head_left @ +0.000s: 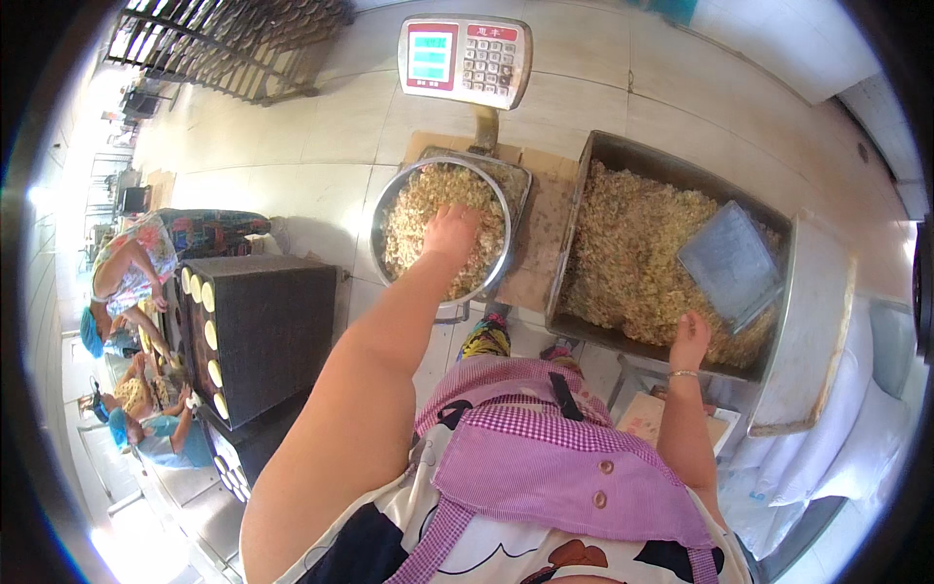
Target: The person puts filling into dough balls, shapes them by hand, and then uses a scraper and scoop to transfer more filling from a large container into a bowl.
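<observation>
My left hand [452,234] reaches into a round metal bowl [377,234] full of a crumbly, pale brown mixture [413,209]. Its fingers look apart on the mixture's surface, with the tips partly sunk in. The bowl rests on the platform of a weighing scale [520,185]. To the right, my right hand [691,341] hovers at the near side of a big rectangular metal bin [637,347], over more of the same mixture [628,243]. Its fingers are loosely bent and nothing shows in them. Beyond that hand, a flat greyish scoop or pan [730,263] lies on the mixture.
The scale's display head [465,60] stands on a post behind the bowl. A pale board [808,321] and white sacks [837,428] are at the right. On the left, co-workers [165,438] work by a dark box-shaped unit [268,331] with round pale pieces. Dark racks [229,44] stand far left.
</observation>
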### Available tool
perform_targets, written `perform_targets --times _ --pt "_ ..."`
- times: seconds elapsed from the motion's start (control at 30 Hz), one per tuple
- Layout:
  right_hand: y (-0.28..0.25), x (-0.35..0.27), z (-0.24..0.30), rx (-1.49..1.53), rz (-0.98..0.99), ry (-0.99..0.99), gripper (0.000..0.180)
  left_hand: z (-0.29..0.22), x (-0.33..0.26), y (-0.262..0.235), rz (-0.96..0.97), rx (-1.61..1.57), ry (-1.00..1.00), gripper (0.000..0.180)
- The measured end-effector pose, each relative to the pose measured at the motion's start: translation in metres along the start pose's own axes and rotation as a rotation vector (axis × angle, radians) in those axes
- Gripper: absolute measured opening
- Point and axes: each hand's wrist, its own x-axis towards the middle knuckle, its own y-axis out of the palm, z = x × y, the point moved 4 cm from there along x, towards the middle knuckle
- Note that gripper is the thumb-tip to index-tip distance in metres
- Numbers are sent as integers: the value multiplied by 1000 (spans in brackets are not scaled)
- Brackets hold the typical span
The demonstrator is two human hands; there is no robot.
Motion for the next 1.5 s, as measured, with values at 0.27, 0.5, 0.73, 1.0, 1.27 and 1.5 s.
perform_targets --times 0.27,0.5,0.73,1.0,1.27,1.5 --pt "60 -42 90 90 117 0 20 63 47 26 401 -475 -272 31" --pt "93 -59 115 271 161 111 19 115 50 6 370 -812 -378 34" --pt "75 -59 97 250 62 79 20 107 46 -15 183 -143 -183 21" --pt "46 -69 115 268 -26 119 20 38 41 -52 181 -453 -109 25" --pt "40 -61 117 256 -195 30 19 -131 17 -66 210 -775 598 67" --pt "158 -90 246 377 318 24 23 104 53 -32 -389 -587 -78 45"
